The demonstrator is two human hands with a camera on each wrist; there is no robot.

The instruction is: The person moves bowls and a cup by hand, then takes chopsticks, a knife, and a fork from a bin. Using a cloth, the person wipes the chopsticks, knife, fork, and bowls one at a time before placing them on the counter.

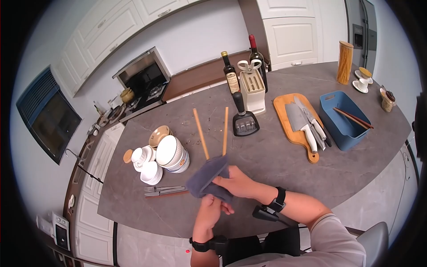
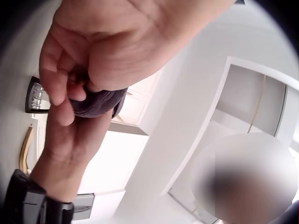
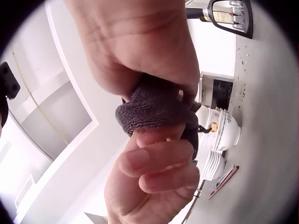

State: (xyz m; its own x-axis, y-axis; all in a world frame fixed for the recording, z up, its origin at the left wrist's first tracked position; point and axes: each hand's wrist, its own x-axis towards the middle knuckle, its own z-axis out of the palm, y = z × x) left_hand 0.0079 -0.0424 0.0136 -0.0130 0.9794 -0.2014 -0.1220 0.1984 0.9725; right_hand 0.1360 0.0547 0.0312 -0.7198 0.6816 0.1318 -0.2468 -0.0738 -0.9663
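A dark grey-purple cloth [image 1: 205, 179] is bunched over the table's near side, and two light wooden sticks [image 1: 201, 133] spread upward out of it in a V. My right hand [image 1: 240, 181] grips the cloth from the right, thumb on top. From below, my left hand [image 1: 211, 211] holds its lower part with curled fingers. In the left wrist view, the cloth [image 2: 99, 103] lies between my left hand [image 2: 117, 42] and my right hand [image 2: 70, 140]. The right wrist view has the cloth [image 3: 154, 109] between my right hand [image 3: 145, 42] and left hand [image 3: 159, 172]. The sticks' lower ends are hidden.
Stacked bowls [image 1: 172, 155] and cutlery [image 1: 164, 191] lie left. A black-handled tool [image 1: 245, 123], knife block [image 1: 252, 91] and bottles [image 1: 231, 74] stand beyond. Rightward are a cutting board [image 1: 287, 116] with knives and a blue bin [image 1: 342, 133] holding brown sticks.
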